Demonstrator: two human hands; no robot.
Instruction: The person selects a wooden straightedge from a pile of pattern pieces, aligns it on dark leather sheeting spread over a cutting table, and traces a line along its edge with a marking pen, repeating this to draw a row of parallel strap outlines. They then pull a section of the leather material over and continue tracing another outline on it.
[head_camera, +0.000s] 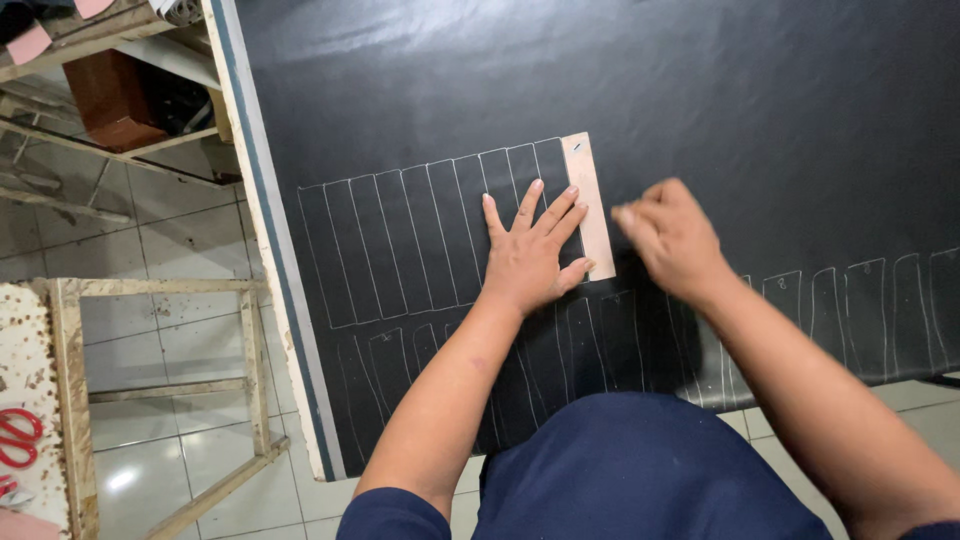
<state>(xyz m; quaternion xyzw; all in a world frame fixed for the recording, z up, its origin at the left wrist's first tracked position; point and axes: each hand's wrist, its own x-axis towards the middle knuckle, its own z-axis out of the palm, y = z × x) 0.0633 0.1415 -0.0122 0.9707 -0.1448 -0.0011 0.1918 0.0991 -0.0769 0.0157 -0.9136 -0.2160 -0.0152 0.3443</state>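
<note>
left hand: the left hand (528, 255) lies flat with fingers spread apart, pressing down on the narrow tan rectangular card template (590, 205); it grips nothing.
template: the card lies upright on the black sheet material (700, 100), at the right end of a row of white chalk-drawn strips (400, 245); the fingertips cover part of its left edge.
right hand: the right hand (668, 235) hovers just right of the template, motion-blurred; fingers look curled together, but whether it pinches a marking tool i cannot tell.
sheet: it covers the bench (270, 270) and runs out of view at the top and right.
lower row: a second row of fainter outlines is partly hidden by both forearms.
left margin: red-handled scissors (18, 438) cut off at the edge, on a speckled wooden stand (60, 400).
</note>
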